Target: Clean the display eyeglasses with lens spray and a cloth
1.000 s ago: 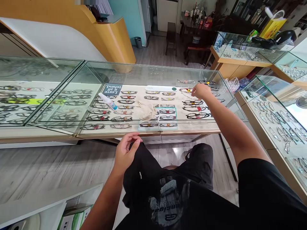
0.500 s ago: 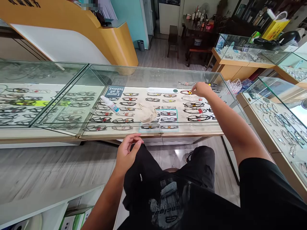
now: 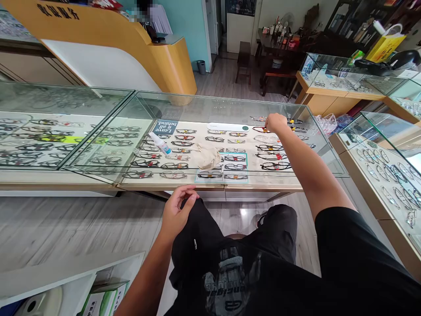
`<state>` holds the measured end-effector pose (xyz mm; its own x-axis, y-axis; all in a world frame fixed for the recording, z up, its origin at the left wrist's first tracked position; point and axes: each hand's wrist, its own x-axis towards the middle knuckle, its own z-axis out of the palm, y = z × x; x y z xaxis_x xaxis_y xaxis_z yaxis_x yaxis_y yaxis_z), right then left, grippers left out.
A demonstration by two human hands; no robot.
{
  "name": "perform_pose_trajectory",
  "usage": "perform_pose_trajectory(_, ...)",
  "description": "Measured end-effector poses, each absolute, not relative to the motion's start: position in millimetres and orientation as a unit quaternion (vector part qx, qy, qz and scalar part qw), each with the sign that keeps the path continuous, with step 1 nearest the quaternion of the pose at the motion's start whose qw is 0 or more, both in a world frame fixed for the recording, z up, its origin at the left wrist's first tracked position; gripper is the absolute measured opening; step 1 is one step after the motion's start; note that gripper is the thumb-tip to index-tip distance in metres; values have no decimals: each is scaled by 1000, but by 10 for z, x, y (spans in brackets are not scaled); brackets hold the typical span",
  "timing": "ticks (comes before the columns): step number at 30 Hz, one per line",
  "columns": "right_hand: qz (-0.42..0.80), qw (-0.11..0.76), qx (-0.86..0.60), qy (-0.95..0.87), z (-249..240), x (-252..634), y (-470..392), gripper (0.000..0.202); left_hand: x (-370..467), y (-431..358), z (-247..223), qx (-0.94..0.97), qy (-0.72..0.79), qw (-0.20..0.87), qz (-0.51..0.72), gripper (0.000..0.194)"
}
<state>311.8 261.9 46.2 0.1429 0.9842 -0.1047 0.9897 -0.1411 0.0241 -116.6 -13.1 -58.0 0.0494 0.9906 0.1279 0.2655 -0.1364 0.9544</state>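
My right hand (image 3: 275,123) reaches over the far right part of the glass display case (image 3: 217,102). Its fingers are pinched at the right end of dark-framed eyeglasses (image 3: 259,130), and the fingertips partly cover that end. Further rows of eyeglasses (image 3: 275,166) with small coloured tags lie nearer me. My left hand (image 3: 179,208) rests above my left thigh by the front edge of the case, fingers loosely bent, thumb apart, holding nothing. Between the hands lies a crumpled beige cloth (image 3: 207,156). Left of it, a white spray bottle (image 3: 160,143) lies on its side.
A dark card with white lettering (image 3: 165,127) sits at the case's back left. Another glass case (image 3: 388,171) with eyeglasses stands close on my right. A low white shelf (image 3: 75,274) is at my lower left. Behind the case rises a curved wooden counter (image 3: 174,66).
The view has shifted slightly, so the case appears a little further right and lower. My right hand stays at the same eyeglasses, and my left hand keeps its pose.
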Motion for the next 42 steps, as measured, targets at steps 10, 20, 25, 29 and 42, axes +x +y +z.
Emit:
perform_pose_trajectory(10, -34, -189, 645, 740, 991, 2741, 1573, 26, -766, 243, -461, 577, 464, 539, 401, 48)
perform_pose_trajectory(20, -55, -330, 406, 851, 303, 2114, -68, 34, -149, 204, -420, 302, 309, 835, 340, 41)
perform_pose_trajectory(25, -42, -344, 404, 847, 53, 2079, -369, 31, -123, -3, -522, 258, 253, 886, 291, 39)
perform_pose_trajectory(29, -81, -360, 405, 836, -43, 2041, -504, 29, -108, -113, -594, 227, 259, 894, 286, 40)
perform_pose_trajectory(42, -593, -482, 467, 445, -225, 1762, -537, 33, -154, -128, -594, 376, 370, 702, 478, 50)
